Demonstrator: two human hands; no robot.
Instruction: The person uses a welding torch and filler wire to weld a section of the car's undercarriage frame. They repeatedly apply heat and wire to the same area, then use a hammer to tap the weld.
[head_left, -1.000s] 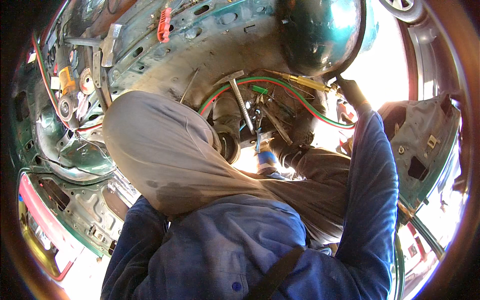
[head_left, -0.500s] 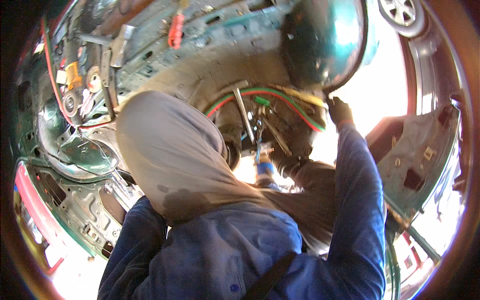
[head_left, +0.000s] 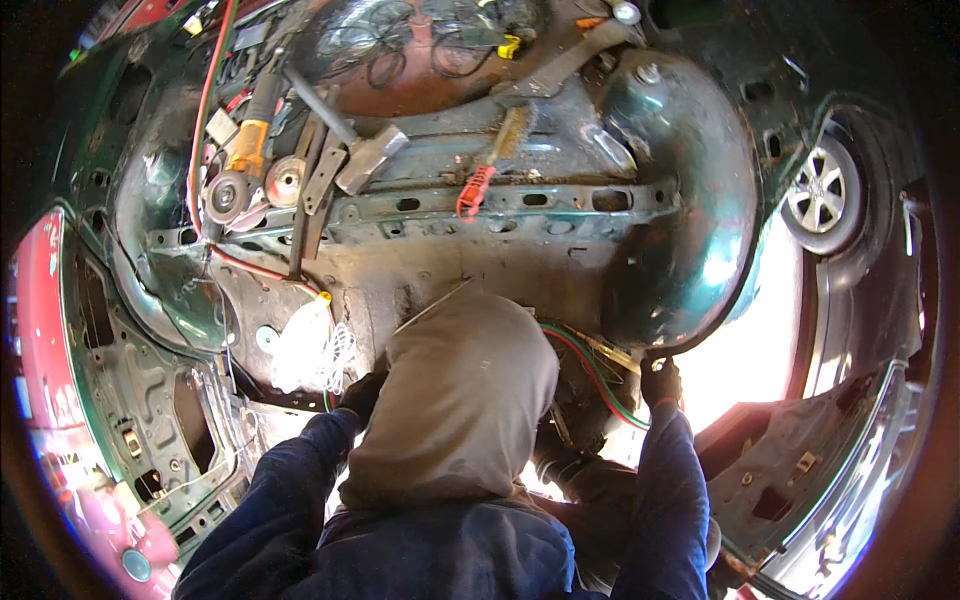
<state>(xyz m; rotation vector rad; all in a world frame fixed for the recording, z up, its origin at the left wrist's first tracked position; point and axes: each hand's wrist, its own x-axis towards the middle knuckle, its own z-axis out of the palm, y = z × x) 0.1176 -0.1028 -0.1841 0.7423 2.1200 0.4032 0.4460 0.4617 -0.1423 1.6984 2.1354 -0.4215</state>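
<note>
My right hand [head_left: 660,381], in a dark glove, is closed at the lower edge of the rounded green wheel arch [head_left: 690,190]; what its fingers hold is hidden. Beside it run the red and green hoses [head_left: 598,380] and a yellowish strip [head_left: 612,354]. My left hand [head_left: 362,396], also dark-gloved, rests low on the left against my raised knee [head_left: 470,390] in grey trousers. The fingers of that hand are lost in shadow. Just past it lie a bright white bag [head_left: 300,350] and a coil of pale wire [head_left: 340,358].
On the green car body ahead lie a hammer [head_left: 372,160], a yellow-and-black angle grinder [head_left: 250,145] and a red-handled wire brush [head_left: 476,192]. A red hose [head_left: 205,120] runs down the left. An open door panel [head_left: 150,410] stands left, another car's wheel [head_left: 825,195] right.
My view has swung up and left, so more of the car body and tools shows. My left hand has come into sight beside the knee. My right hand stays by the wheel arch edge.
</note>
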